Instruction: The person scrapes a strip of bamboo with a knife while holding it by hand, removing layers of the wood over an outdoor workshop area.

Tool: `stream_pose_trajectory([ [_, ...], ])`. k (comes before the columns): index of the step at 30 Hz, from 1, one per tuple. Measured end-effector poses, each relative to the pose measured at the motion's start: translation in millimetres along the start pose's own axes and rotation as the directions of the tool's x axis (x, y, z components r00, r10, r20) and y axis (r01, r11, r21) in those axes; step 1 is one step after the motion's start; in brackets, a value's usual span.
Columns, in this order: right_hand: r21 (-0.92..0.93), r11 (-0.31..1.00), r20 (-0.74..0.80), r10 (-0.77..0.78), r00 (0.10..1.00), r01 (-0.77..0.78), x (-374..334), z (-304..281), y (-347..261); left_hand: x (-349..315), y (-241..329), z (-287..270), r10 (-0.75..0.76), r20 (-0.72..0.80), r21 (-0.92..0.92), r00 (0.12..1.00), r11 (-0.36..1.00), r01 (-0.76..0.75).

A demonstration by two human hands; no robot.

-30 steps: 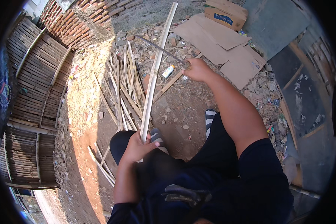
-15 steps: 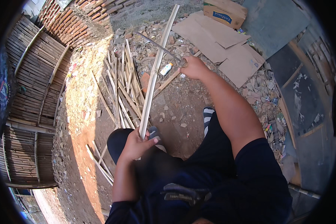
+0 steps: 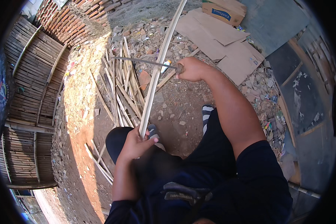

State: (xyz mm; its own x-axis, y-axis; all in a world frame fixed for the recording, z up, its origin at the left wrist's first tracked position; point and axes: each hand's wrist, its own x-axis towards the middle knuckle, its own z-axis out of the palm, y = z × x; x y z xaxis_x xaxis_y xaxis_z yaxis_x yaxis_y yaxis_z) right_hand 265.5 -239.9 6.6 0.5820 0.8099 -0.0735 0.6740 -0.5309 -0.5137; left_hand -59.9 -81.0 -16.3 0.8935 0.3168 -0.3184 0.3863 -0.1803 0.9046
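Head view, looking down past my dark shirt and shorts: my left hand (image 3: 136, 143) is wrapped tight around the near end of the long pale bamboo strip (image 3: 158, 71), thumb across it, just above my knee. That strip is my landmark. It runs from my left fist away from me over the bare dirt and up out of the top of the picture.

Part-way along the strip, my right hand (image 3: 190, 69) sits just to its right, fingers closed hard on the handle of a long thin blade (image 3: 143, 61). The blade reaches leftward from my fist and crosses the strip; whether its edge is biting into the bamboo or only lying across it I cannot tell.

Left of the strip, close beside it, lies a loose pile of split bamboo slats (image 3: 121, 87), and a few more slats (image 3: 99, 164) rest on the ground near my left elbow. My sandalled foot (image 3: 207, 114) shows to the right of the strip's near end.

Judging by that pile, a fair number of pieces are already cut, while the strip in my grip looks whole along its length, so its working seems barely under way.

Farther off, right of the strip's far end, flattened cardboard sheets (image 3: 220, 41) and a cardboard box (image 3: 224, 10) lie among rubble; to the far left stand a brick wall (image 3: 74, 18) and a slatted bamboo panel (image 3: 30, 86).
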Motion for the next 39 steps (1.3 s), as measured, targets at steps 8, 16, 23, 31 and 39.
stream_pose_trajectory([
  [8,0.009,1.0,-0.061,0.002,0.998,-0.001,-6,-2,3,-3,-8,-7,-0.003,-0.003,0.055,1.0,0.998,0.003],
  [16,-0.027,0.988,0.232,-0.14,0.963,0.15,-8,7,-11,0,0,0,-0.026,0.023,0.076,0.999,0.997,0.025],
  [23,0.227,0.965,-0.194,0.173,0.966,-0.127,8,-3,37,-6,-8,-9,0.016,0.015,0.106,1.0,0.994,-0.018],
  [31,-0.189,0.916,0.027,-0.355,0.934,0.354,-39,12,-45,-1,1,-1,0.014,0.011,-0.038,1.0,0.999,-0.014],
  [39,0.314,0.927,-0.263,0.294,0.919,-0.206,5,-22,62,-5,-7,-9,0.011,0.048,0.064,0.999,0.998,-0.014],
])
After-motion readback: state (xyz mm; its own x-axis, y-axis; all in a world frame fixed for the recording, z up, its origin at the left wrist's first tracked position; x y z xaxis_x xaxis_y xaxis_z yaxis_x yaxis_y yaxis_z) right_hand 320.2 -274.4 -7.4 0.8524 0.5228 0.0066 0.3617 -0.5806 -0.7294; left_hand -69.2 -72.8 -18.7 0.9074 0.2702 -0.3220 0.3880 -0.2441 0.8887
